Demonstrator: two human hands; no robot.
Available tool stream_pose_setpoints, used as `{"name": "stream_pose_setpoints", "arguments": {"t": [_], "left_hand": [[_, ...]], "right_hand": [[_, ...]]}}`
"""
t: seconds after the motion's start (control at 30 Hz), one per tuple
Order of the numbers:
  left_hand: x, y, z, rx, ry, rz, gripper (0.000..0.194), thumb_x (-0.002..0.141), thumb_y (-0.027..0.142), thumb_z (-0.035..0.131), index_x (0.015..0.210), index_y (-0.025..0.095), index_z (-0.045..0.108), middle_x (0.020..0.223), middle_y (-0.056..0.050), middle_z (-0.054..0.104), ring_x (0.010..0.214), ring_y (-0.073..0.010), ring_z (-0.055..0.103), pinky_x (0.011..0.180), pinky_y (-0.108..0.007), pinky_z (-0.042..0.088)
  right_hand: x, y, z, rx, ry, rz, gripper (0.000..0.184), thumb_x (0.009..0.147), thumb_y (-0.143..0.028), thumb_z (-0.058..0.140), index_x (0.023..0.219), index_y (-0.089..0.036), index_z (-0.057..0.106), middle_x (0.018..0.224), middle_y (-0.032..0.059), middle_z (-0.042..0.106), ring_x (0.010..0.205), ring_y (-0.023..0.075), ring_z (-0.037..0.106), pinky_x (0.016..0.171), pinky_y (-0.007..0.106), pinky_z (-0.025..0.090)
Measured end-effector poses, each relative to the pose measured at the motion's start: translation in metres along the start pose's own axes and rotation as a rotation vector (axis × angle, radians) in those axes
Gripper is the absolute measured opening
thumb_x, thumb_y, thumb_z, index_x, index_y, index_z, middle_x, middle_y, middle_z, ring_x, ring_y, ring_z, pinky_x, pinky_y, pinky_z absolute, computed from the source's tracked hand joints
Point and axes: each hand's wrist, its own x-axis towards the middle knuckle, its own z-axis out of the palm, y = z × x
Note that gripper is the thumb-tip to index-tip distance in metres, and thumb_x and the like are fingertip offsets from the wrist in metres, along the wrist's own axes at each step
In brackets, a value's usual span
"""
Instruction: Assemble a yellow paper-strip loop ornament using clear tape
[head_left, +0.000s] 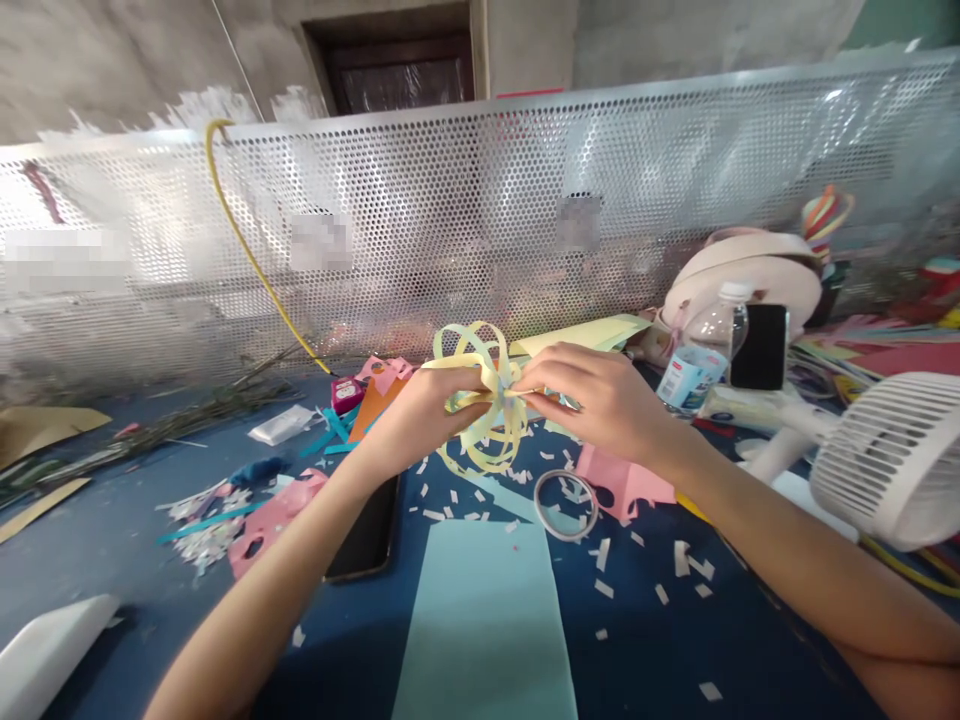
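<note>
the loops [491, 458], up above the blue sheet [486, 610], look like light, springy paper that would crease under a hard squeeze, so pinch only at the centre, where your left hand [420, 412] and right hand [600, 395] both grasp them between fingertips

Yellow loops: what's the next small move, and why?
I'd hold the left hand steady and gently pinch the middle of the loops with the right hand. Both hands' fingertips already meet near that middle, the loops fan out around it above the table, and fingers hide whether it's fastened.
</note>
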Motion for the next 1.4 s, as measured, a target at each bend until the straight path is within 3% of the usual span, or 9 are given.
{"name": "stream_pose_setpoints", "arguments": {"t": [0.13,0.4,0.7,1.17,1.4], "left_hand": [[0.000,-0.001,0.004,-0.006,0.108,-0.008,0.012,0.090,0.024,0.064,0.091,0.020,0.075,0.088,-0.003,0.076,0.087,-0.0173,0.070,0.077,-0.028,0.054],[-0.002,0.011,0.002,0.117,0.192,0.178,0.006,0.088,0.017,0.069,0.090,0.019,0.074,0.082,0.000,0.075,0.080,-0.0140,0.069,0.075,-0.024,0.053],[-0.004,0.014,0.002,0.157,0.166,0.207,0.011,0.090,0.017,0.067,0.096,0.021,0.074,0.089,-0.001,0.076,0.086,-0.0151,0.070,0.078,-0.026,0.054],[-0.003,0.013,0.002,0.195,0.176,0.235,0.007,0.087,0.012,0.070,0.089,0.017,0.074,0.085,-0.001,0.074,0.083,-0.0143,0.069,0.075,-0.025,0.053],[-0.006,0.005,0.005,0.177,0.130,0.241,0.009,0.090,0.013,0.066,0.093,0.018,0.073,0.087,-0.001,0.073,0.081,-0.0135,0.067,0.072,-0.025,0.051]], "right_hand": [[0.000,-0.006,-0.001,-0.031,-0.012,0.045,0.010,0.094,-0.017,0.055,0.097,-0.021,0.064,0.096,0.0049,0.072,0.091,0.0188,0.066,0.076,0.031,0.052],[0.001,-0.015,0.001,-0.095,0.009,0.073,0.010,0.097,-0.025,0.055,0.093,-0.019,0.063,0.091,0.0048,0.072,0.088,0.0192,0.067,0.075,0.031,0.051],[0.002,-0.016,0.001,-0.069,-0.016,0.072,0.009,0.095,-0.018,0.054,0.088,-0.020,0.060,0.089,0.0047,0.070,0.090,0.0198,0.065,0.075,0.031,0.050],[0.000,-0.015,0.005,-0.092,-0.007,0.104,0.006,0.094,-0.024,0.058,0.094,-0.019,0.061,0.089,0.0033,0.069,0.090,0.0193,0.064,0.078,0.031,0.049],[-0.002,-0.012,-0.008,-0.024,-0.072,0.112,0.013,0.095,-0.028,0.061,0.105,-0.020,0.064,0.099,0.0018,0.070,0.092,0.0162,0.064,0.076,0.027,0.048]]}}
